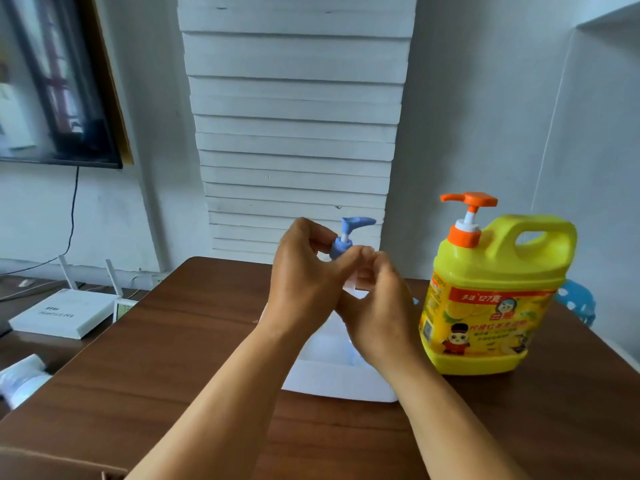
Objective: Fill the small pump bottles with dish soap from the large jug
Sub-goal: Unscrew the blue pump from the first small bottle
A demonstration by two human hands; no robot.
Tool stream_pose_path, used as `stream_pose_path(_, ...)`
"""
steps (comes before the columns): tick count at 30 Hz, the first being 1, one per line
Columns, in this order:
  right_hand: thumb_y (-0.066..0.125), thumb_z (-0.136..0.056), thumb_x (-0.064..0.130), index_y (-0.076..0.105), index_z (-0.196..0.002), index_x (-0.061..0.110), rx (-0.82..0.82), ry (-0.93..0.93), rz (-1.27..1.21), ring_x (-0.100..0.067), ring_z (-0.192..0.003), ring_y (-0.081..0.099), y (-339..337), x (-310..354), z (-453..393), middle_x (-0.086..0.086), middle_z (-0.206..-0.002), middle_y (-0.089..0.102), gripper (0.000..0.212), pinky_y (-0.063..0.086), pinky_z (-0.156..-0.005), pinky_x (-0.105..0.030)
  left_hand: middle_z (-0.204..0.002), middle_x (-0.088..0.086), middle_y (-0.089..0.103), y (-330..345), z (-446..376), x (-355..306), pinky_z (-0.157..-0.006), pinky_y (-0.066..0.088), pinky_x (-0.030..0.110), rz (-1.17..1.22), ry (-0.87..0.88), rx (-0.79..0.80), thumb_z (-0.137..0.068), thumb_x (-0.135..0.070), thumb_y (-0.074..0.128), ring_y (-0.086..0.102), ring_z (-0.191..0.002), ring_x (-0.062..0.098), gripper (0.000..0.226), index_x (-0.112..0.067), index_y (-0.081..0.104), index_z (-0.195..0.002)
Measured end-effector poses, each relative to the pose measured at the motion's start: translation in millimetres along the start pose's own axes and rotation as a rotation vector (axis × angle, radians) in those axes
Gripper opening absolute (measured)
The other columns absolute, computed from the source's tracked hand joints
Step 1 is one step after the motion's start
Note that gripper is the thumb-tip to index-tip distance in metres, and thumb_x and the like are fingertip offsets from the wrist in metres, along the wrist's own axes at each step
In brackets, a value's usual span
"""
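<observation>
A small clear pump bottle with a blue pump head [349, 233] is held up over the brown table [173, 341]. My left hand [304, 275] grips it near the blue collar from the left. My right hand [377, 306] wraps the clear body just below, fingers pinched at the collar. Most of the bottle's body is hidden by both hands. The large yellow jug [485, 299] with an orange pump [469, 209] stands upright on the table to the right, about a hand's width from my right hand.
A white box or tray [332, 375] lies on the table under my hands. A blue object [576, 303] peeks out behind the jug. To the left, off the table, sit a white router [65, 313] and a plastic-wrapped item [20, 379].
</observation>
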State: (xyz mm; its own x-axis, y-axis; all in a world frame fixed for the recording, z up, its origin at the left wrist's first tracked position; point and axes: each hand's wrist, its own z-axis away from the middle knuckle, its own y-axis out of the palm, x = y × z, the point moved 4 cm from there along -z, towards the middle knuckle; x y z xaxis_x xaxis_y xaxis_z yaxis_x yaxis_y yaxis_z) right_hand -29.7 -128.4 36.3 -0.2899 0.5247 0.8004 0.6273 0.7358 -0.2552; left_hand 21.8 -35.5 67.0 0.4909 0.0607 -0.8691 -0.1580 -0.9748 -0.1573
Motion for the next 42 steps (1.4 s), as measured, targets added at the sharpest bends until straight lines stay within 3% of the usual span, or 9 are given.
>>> stream_pose_path(3,0.076,-0.070,0.027,0.055,-0.097,0.017,-0.007,0.037,-0.008,0.010,-0.074,0.057,-13.3,3.6,-2.5,0.017,-0.082,0.061,0.036,0.042,-0.061,-0.008,-0.114,-0.008,0.062,10.7,5.4,-7.5,-0.088,0.045,0.015,0.137,-0.067,0.274,-0.069,-0.046,0.073,0.057,-0.105,-0.001,0.057,-0.026,0.053,-0.118)
stream_pose_path(5,0.075,-0.067,0.041,0.055,-0.096,0.019,-0.065,0.106,0.000,0.004,-0.072,0.058,-25.3,2.3,-6.7,0.015,-0.081,0.062,0.042,0.044,-0.060,-0.015,-0.108,-0.008,0.067,11.9,11.6,-18.2,-0.087,0.048,0.019,0.209,-0.047,0.362,-0.075,-0.053,0.063,0.062,-0.100,0.004,0.051,-0.022,0.058,-0.116)
stream_pose_path(9,0.077,-0.066,0.041,0.053,-0.099,0.017,-0.097,0.152,0.004,0.001,-0.075,0.056,-37.6,1.9,-6.6,0.012,-0.083,0.059,0.046,0.042,-0.060,-0.014,-0.109,-0.007,0.067,5.4,10.2,-21.1,-0.066,0.053,0.014,0.270,-0.097,0.181,-0.085,-0.039,0.058,0.062,-0.097,-0.001,0.034,-0.024,0.059,-0.115)
stream_pose_path(14,0.077,-0.067,0.040,0.053,-0.100,0.016,-0.092,0.165,-0.007,0.001,-0.074,0.056,-41.0,7.3,-2.9,0.008,-0.084,0.061,0.047,0.042,-0.056,-0.010,-0.102,-0.010,0.070,11.0,13.6,-26.3,-0.076,0.055,0.028,0.248,-0.128,0.224,-0.086,-0.036,0.058,0.063,-0.087,-0.007,0.027,-0.027,0.063,-0.111)
stream_pose_path(20,0.077,-0.064,0.045,0.052,-0.099,0.019,-0.040,0.151,-0.002,-0.003,-0.077,0.058,-39.4,15.7,4.0,0.012,-0.084,0.061,0.050,0.049,-0.066,-0.022,-0.087,-0.002,0.072,14.2,14.3,-23.5,-0.068,0.047,0.020,0.186,-0.177,0.263,-0.083,-0.030,0.064,0.065,-0.076,0.006,0.018,-0.018,0.069,-0.096)
stream_pose_path(28,0.058,-0.073,0.054,0.061,-0.102,0.019,-0.053,0.101,-0.064,0.000,-0.084,0.059,-42.1,12.5,12.5,0.014,-0.090,0.063,0.045,0.039,-0.061,-0.002,-0.087,0.005,0.064,-1.9,-1.4,-56.0,-0.080,0.056,0.032,0.688,-0.034,-0.027,-0.097,-0.028,0.038,0.070,-0.079,0.018,0.023,-0.011,0.046,-0.109)
stream_pose_path(32,0.049,-0.081,0.059,0.063,-0.101,0.015,-0.095,0.054,-0.033,-0.007,-0.085,0.059,-42.4,11.2,19.6,0.006,-0.091,0.063,0.050,0.040,-0.062,-0.005,-0.079,0.003,0.053,-10.8,-2.3,-64.9,-0.081,0.056,0.034,0.729,0.056,-0.102,-0.099,-0.032,0.028,0.061,-0.073,0.017,0.025,-0.016,0.040,-0.113)
stream_pose_path(38,0.044,-0.074,0.070,0.059,-0.113,0.025,-0.202,0.085,-0.138,-0.014,-0.103,0.060,-37.5,-11.2,37.2,0.001,-0.111,0.065,0.061,0.051,-0.088,-0.041,-0.067,-0.004,0.047,-9.6,17.1,-27.1,-0.064,0.045,0.038,0.055,0.218,-0.070,-0.098,-0.034,0.028,0.047,-0.061,0.014,0.022,-0.027,0.040,-0.114)
stream_pose_path(42,0.049,-0.084,0.055,0.059,-0.098,0.041,-0.214,0.089,-0.161,-0.014,-0.093,0.064,-29.0,-20.1,51.7,0.010,-0.097,0.066,0.022,0.054,-0.079,-0.045,-0.067,-0.009,0.049,1.0,43.2,18.8,-0.052,0.037,0.032,-0.382,0.239,0.033,-0.096,-0.026,0.035,0.045,-0.054,0.012,0.021,-0.032,0.041,-0.115)
